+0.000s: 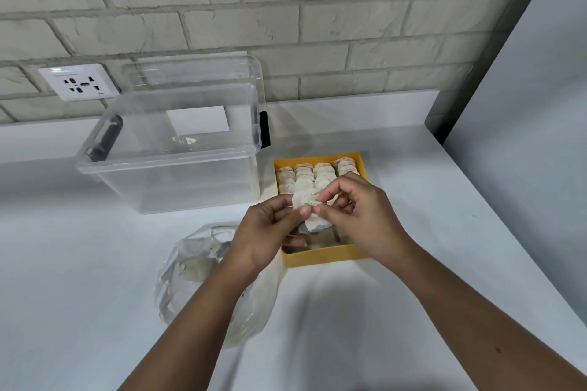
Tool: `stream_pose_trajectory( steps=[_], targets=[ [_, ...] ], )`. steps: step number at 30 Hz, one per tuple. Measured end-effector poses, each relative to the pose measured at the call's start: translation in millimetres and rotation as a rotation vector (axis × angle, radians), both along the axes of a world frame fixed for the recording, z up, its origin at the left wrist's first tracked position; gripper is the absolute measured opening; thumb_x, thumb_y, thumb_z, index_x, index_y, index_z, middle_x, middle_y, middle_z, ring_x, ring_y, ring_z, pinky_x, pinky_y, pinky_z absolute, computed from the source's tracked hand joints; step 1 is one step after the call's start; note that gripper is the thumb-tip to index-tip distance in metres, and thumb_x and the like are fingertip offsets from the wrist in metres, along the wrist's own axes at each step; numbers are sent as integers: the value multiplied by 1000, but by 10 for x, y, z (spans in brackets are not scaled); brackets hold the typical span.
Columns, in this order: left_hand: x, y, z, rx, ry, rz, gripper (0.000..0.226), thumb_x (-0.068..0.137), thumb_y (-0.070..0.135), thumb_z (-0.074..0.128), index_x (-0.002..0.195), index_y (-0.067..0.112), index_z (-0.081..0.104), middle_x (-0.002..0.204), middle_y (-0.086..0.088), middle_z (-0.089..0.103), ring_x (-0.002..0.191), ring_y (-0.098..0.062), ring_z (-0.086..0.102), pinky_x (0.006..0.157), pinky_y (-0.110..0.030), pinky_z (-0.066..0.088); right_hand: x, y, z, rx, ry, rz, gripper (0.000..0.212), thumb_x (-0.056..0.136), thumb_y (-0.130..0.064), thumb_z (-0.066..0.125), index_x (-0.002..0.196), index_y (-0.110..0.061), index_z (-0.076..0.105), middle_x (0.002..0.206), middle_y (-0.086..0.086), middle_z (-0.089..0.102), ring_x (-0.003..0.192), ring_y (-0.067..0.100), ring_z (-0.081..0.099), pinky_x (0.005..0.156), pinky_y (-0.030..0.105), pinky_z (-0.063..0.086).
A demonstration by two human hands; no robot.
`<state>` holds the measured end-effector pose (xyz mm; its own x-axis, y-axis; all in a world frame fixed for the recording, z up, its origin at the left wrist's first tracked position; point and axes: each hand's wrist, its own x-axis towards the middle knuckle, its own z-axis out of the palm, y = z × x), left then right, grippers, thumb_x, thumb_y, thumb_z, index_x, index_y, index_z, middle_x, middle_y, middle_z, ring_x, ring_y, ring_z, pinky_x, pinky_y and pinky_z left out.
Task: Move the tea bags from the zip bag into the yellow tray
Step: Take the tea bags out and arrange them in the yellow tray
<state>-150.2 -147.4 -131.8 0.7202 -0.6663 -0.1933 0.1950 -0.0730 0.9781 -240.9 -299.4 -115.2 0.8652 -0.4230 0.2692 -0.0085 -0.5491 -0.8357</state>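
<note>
White counter (428, 232): tub (171, 181), yellow tray (320, 259), perhaps bag (190, 263)

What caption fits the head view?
Left hand and right hand pinch a tea bag over the yellow tray.

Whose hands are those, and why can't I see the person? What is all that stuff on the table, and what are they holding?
There is no machine here, just a person. The camera sits on their head and looks down, so you see only their arms and hands, the way they do. The left hand and the right hand both pinch one tea bag over the yellow tray, which already has rows of tea bags in it. Under the left arm lies the crinkly zip bag, with something pale inside. Behind it stands a big clear plastic box. Everything rests on a white counter, and a wall socket is on the brick wall.
</note>
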Motion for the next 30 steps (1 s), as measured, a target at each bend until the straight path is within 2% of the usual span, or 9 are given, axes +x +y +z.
stream_pose_trajectory(
  steps=[4,8,10,12,15,19,21,26,30],
  targets=[
    [-19,-26,47,44,103,86,28,92,35,65,96,10,77,88,-18,75,78,-31,72,73,-40,63,-6,1,4,-55,5,26,15,75,-19,83,77,-19,68,81,-14,55,64,12,54,63,28,49],
    [26,-51,41,109,29,89,24,92,25,68,84,4,75,79,-15,74,68,-22,71,64,-32,61,-48,-30,88,-178,74,84,13,78,-24,80,79,-23,68,77,-14,63,68,9,58,65,28,50],
    [46,-47,30,140,-44,109,25,93,24,67,78,5,74,74,-11,74,62,-19,69,62,-31,60,-83,-159,172,-275,72,-22,13,77,-27,80,78,-26,67,73,-16,65,67,5,60,65,26,49],
    [80,-34,-24,173,-111,131,27,93,28,67,77,7,73,75,-16,74,64,-26,70,73,-41,62,-122,-351,277,-373,94,-169,13,77,-31,80,79,-27,68,69,-18,63,63,0,59,67,21,45],
    [95,-11,-101,215,-186,132,29,91,37,67,78,11,73,76,-18,73,76,-38,70,85,-52,57,-160,-603,328,-531,274,-240,14,79,-39,76,84,-27,69,72,-17,61,71,6,60,81,31,44],
    [46,-16,-135,291,-329,95,37,92,39,65,74,6,64,55,-3,51,60,-20,57,67,-37,50,-142,-741,190,-605,586,-142,17,80,-44,75,85,-29,70,83,-12,67,87,13,61,88,34,34],
    [46,-20,-137,320,-358,89,38,92,38,64,73,5,62,55,0,47,59,-17,55,64,-32,44,-82,-758,91,-634,665,-108,20,80,-46,74,89,-29,72,91,-10,67,92,13,59,88,34,34],
    [68,-22,-137,350,-410,83,38,94,38,63,78,4,65,56,0,48,53,-8,50,58,-24,39,120,-789,-182,-816,686,-200,25,82,-50,70,96,-30,74,112,-4,58,110,19,47,90,36,38],
    [85,-13,-140,349,-416,68,38,94,41,62,83,4,67,64,-16,56,56,-10,54,61,-27,42,226,-817,-245,-924,655,-228,22,82,-50,70,95,-33,73,117,-6,55,114,19,42,92,36,34]
  ],
)
